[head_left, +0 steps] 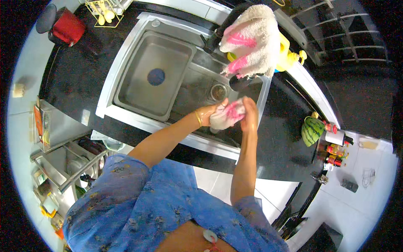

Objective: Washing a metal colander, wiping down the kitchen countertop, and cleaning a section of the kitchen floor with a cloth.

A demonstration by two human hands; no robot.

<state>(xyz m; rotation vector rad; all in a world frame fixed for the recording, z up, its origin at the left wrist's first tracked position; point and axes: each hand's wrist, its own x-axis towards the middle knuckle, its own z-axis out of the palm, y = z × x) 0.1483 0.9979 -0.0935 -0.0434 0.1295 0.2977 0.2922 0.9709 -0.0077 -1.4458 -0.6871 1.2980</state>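
Over the right part of a stainless steel sink (204,74), my left hand (210,114) and my right hand (249,114) hold a bunched white and pink cloth (227,116) between them. Both hands look wet. Beyond them, a larger white and pink towel (252,37) hangs over the dark faucet (214,39). The drain (219,92) lies just past my left hand. To the left is the deeper sink basin (151,75), with a dark round drain cover in it.
A yellow bottle (288,56) stands behind the towel. On the black countertop (283,126) at right are a piece of watermelon (312,129) and several condiment bottles (335,154). At the far left are a red container (67,27) and a yellow wire utensil rack (105,14).
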